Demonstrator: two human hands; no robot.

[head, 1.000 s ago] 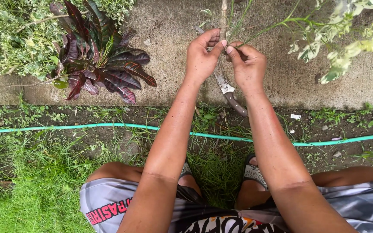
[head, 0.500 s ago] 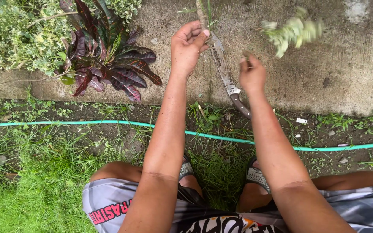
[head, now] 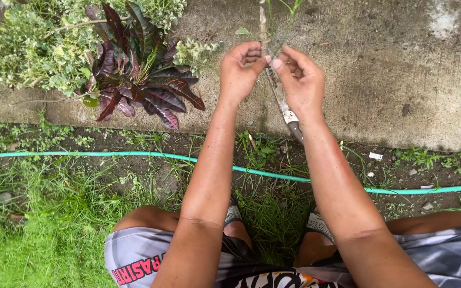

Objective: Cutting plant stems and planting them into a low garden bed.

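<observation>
Nearest the camera are the person's bent knees in grey patterned shorts (head: 134,256), with sandalled feet set in the grass (head: 38,240) between them; beyond the feet a thin green garden hose (head: 134,154) runs across a strip of bare soil and weeds from left to right; past the soil lies a grey concrete slab (head: 401,69), stained and damp; over its near edge both forearms reach forward and the hands meet; the left hand (head: 241,72) is curled, its thumb and fingers pinching a thin pale plant stem (head: 264,26) that rises toward the top edge; the right hand (head: 302,80) is closed too, its fingertips pressed against the same stem just beside the left thumb, so the two hands touch; a knife (head: 286,109) with a light blade and dark handle lies slanted under the right hand, partly hidden by the wrist, and whether that hand grips it I cannot tell; farther left on the concrete rests a heap of cut foliage, dark red leaves (head: 140,80) against pale green sprigs (head: 22,48)
</observation>
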